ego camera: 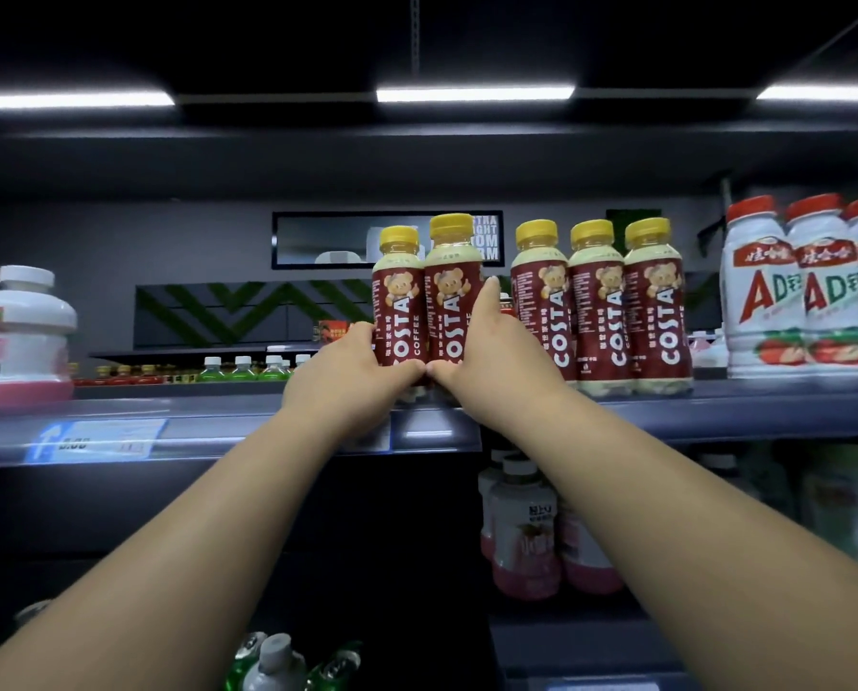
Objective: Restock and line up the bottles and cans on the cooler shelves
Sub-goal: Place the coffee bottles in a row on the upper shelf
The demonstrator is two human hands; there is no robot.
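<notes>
Two Costa Coffee bottles with yellow caps stand side by side on the upper shelf (pixel 716 411). My left hand (pixel 352 366) grips the lower part of the left bottle (pixel 398 296). My right hand (pixel 487 351) grips the right bottle (pixel 451 291), fingers reaching up its right side. Both thumbs meet below the bottles. Three more Costa bottles (pixel 596 301) stand in a row just to the right, a small gap away.
White AD milk bottles (pixel 806 291) with red caps fill the shelf's right end. A large white and pink jug (pixel 18 331) sits at the left end. Pink drink bottles (pixel 526 531) stand on the shelf below, green bottles (pixel 287 660) lower down.
</notes>
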